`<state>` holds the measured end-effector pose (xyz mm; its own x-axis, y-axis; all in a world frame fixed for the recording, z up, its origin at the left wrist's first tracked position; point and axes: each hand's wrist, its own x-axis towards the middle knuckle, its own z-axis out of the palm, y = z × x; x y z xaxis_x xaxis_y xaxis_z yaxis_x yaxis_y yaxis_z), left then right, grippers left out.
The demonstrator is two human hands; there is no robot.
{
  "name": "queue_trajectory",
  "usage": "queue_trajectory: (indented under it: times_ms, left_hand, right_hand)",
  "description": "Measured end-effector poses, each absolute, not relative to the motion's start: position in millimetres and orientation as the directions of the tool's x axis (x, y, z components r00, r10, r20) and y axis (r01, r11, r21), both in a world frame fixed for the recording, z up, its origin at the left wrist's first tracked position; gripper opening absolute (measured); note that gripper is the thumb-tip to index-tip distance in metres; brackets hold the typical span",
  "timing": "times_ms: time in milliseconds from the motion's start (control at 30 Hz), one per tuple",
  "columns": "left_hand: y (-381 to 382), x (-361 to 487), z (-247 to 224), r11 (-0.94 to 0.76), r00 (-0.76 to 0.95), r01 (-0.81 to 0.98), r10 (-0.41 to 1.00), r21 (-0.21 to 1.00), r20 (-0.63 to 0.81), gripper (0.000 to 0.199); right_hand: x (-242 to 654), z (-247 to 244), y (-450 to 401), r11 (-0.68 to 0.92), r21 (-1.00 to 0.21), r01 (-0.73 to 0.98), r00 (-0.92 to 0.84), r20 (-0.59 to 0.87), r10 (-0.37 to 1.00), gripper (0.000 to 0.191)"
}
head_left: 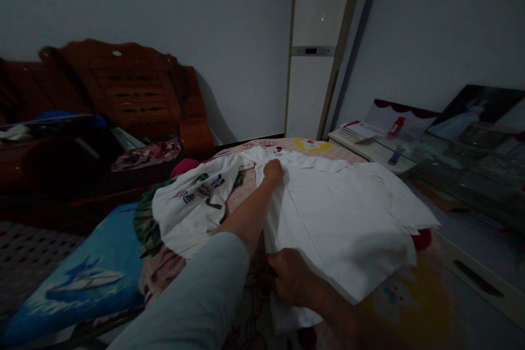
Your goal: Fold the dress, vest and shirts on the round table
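Note:
A white shirt (344,213) lies spread on a patterned pink cloth, with a front seam running down its near part. My left hand (274,170) is stretched forward, its fingers closed on the far part of the shirt's left edge. Nearer to me, my right hand (292,276) pinches the same edge lower down. Some white fabric hangs below the right hand. To the left is another white garment (192,202) with a coloured print, lying loosely over a green camouflage-patterned cloth (147,224). My fingertips are partly hidden in the dim light.
A blue cushion (94,273) with a boat picture lies at the left front. Behind it stands a carved wooden sofa (131,87) with clothes on it. At the right are a glass-topped cabinet (459,169), papers and a red bottle (396,127). A tall air conditioner (314,76) stands at the back.

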<state>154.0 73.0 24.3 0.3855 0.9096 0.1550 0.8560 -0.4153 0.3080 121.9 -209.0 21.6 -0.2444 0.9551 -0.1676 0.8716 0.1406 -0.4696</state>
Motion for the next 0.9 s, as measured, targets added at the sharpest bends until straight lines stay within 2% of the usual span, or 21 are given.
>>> queue_trajectory:
  times_ms: [133,233,300,467,667,800,900]
  left_hand:
    - [74,152,31,-0.371,0.298,0.848,0.924,0.378,0.238,0.033]
    - [73,155,29,-0.408,0.272,0.796,0.901,0.447,0.338,0.031]
    - [72,159,23,-0.473,0.340,0.760,0.874,0.446,0.347,0.029]
    - [71,158,10,-0.641,0.586,0.647,0.765,0.413,0.269,0.020]
    - [59,135,8,-0.707,0.630,0.596,0.706,0.381,0.323,0.040]
    - [42,121,-6,-0.775,0.738,0.544,0.624,0.321,0.257,0.044]
    - [39,116,-8,-0.754,0.733,0.522,0.636,0.399,0.243,0.049]
  right_hand:
    - [121,23,-209,0.149,-0.479,0.865,-0.251,-0.155,0.956,0.019]
    - [121,25,-209,0.155,-0.477,0.865,-0.259,-0.161,0.952,0.020]
    - [121,26,-209,0.153,-0.468,0.870,-0.259,-0.171,0.951,0.020]
    - [121,28,-210,0.153,-0.453,0.878,-0.255,-0.173,0.951,0.018]
    - [123,26,-213,0.177,-0.570,0.802,-0.276,-0.092,0.957,0.022]
    - [121,23,-212,0.177,-0.603,0.778,-0.268,-0.063,0.961,0.020]
    - [128,26,-210,0.171,-0.671,0.721,-0.243,-0.014,0.970,0.022]
